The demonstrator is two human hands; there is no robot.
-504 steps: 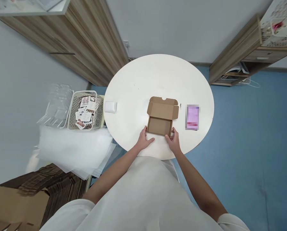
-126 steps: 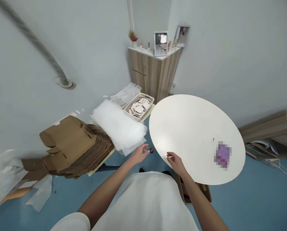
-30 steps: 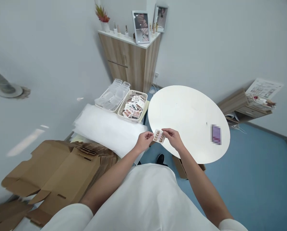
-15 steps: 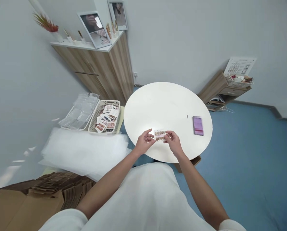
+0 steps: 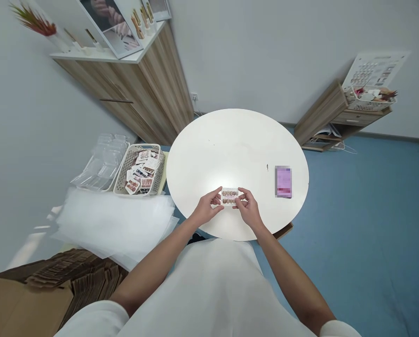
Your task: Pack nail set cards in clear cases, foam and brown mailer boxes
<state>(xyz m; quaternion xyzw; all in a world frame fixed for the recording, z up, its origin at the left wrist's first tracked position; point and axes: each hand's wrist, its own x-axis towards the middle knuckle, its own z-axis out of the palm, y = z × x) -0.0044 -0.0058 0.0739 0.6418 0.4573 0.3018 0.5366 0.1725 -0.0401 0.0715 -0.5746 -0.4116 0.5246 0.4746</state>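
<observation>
A small white card with two rows of brownish, nail-shaped pieces is held above the near part of the round white table. My right hand grips its right side, thumb over the front. At the card's left edge is my left hand, thumb and fingers closed on the edge. A purple, pixelated item lies on the table's right side. A tiny dark object is left of it.
To the left, a white basket holds many similar cards, beside clear plastic trays. White translucent sheets and folded brown cardboard lie nearer. Behind stand a wooden cabinet and a low shelf.
The view has shifted, bringing the table closer. My left hand has closed in on the card's left edge, where a small gap showed before. My right hand still holds the card.
</observation>
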